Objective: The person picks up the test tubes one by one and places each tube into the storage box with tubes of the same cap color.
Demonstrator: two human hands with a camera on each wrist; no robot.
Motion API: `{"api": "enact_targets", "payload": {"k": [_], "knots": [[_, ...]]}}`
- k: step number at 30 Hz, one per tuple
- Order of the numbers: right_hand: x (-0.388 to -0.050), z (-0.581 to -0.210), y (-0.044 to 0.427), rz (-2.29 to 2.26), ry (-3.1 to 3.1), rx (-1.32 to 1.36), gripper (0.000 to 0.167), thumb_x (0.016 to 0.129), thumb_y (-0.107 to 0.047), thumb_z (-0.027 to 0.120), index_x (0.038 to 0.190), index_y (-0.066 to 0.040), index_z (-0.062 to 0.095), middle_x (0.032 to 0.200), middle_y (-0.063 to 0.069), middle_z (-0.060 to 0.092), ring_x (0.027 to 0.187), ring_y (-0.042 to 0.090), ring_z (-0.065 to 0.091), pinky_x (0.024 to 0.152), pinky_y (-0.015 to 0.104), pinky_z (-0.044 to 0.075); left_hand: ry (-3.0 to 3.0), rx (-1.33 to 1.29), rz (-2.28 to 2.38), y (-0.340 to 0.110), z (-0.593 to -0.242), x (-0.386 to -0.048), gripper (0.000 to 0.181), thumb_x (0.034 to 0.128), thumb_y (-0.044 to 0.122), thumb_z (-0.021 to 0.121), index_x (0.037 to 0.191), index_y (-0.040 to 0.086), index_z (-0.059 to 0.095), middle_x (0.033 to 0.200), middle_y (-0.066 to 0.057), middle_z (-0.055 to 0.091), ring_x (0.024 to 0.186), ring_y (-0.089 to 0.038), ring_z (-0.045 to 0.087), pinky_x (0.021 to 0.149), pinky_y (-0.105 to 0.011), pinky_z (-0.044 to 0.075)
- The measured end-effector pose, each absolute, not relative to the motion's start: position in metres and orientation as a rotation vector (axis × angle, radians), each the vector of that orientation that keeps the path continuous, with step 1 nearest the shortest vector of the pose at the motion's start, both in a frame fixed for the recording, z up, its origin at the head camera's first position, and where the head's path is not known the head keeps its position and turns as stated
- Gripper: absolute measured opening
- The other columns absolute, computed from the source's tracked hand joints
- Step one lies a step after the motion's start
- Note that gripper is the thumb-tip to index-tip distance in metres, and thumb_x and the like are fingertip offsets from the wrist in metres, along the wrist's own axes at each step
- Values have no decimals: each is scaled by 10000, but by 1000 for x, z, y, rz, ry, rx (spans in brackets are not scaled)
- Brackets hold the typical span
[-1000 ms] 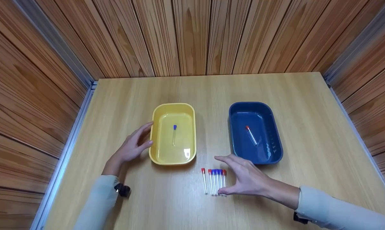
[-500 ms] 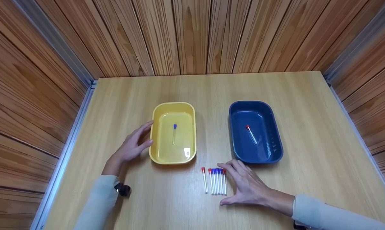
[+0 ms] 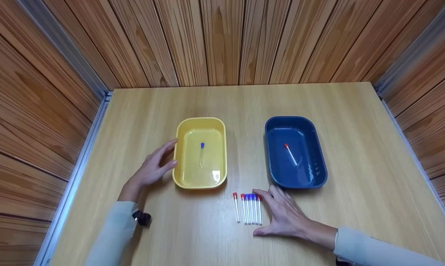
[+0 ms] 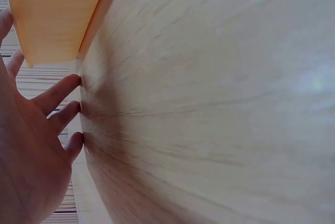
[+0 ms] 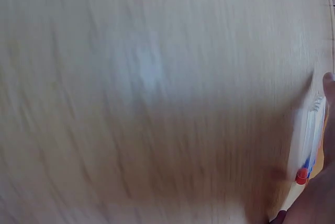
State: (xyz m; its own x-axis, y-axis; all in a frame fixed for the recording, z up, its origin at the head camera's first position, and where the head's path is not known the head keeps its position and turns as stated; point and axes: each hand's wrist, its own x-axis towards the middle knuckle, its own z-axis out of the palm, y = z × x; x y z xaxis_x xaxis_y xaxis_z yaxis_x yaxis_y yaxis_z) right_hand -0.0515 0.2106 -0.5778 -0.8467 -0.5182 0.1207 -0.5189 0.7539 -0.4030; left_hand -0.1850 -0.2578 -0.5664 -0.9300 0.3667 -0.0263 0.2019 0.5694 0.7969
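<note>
A: How'll those tubes [image 3: 249,212] handle?

B: Probably light, stiff, slick, maybe fragile, so I'd pinch one gently mid-body. They're on the bench [image 3: 192,229], 9 o'clock from your right hand [image 3: 287,218], fingers spread, holding nothing. Your left hand [image 3: 152,170] is spread too, touching the yellow tray's [image 3: 201,186] 9 o'clock side.

A: Changes?

B: Your right hand's slipped toward 6 o'clock, thumb no longer over the tubes.
</note>
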Motion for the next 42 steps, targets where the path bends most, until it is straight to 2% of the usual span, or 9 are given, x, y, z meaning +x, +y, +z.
{"api": "enact_targets", "payload": {"k": [9,13,24,32,42], "knots": [[-51,-577,208,667,-2971,842,1012,717,-723,945,1517,-173,657,1022,-90,471,930,58,426,815,253,375,2583,440,1284,-256,-565,-185,793,1116,481,674,1794,322,295,1833,-51,431,1764,-348,288,1424,-684,196],[-50,-576,207,689,-3001,831,970,746,-715,935,1514,-188,661,1023,-96,475,926,53,425,820,257,372,2574,427,1281,-256,-565,-184,803,1111,502,674,1795,348,282,1846,-31,408,1771,-342,270,1425,-686,195],[-49,-577,207,682,-2996,816,959,741,-706,943,1512,-206,667,1022,-113,472,916,40,418,832,261,382,2577,419,1263,-256,-566,-185,805,1108,509,671,1795,380,272,1850,-10,403,1774,-350,262,1420,-702,194],[-48,-570,208,699,-2960,821,923,748,-695,945,1482,-200,685,1001,-116,477,929,47,416,811,246,363,2611,488,1273,-258,-566,-186,773,1117,413,683,1788,265,329,1806,-87,474,1742,-370,338,1417,-674,235],[-42,-553,209,720,-2951,891,923,732,-688,957,1473,-201,702,986,-124,482,893,17,377,787,211,328,2584,478,1280,-258,-565,-186,780,1125,435,673,1795,272,310,1829,-71,436,1758,-362,298,1424,-672,208]]}}
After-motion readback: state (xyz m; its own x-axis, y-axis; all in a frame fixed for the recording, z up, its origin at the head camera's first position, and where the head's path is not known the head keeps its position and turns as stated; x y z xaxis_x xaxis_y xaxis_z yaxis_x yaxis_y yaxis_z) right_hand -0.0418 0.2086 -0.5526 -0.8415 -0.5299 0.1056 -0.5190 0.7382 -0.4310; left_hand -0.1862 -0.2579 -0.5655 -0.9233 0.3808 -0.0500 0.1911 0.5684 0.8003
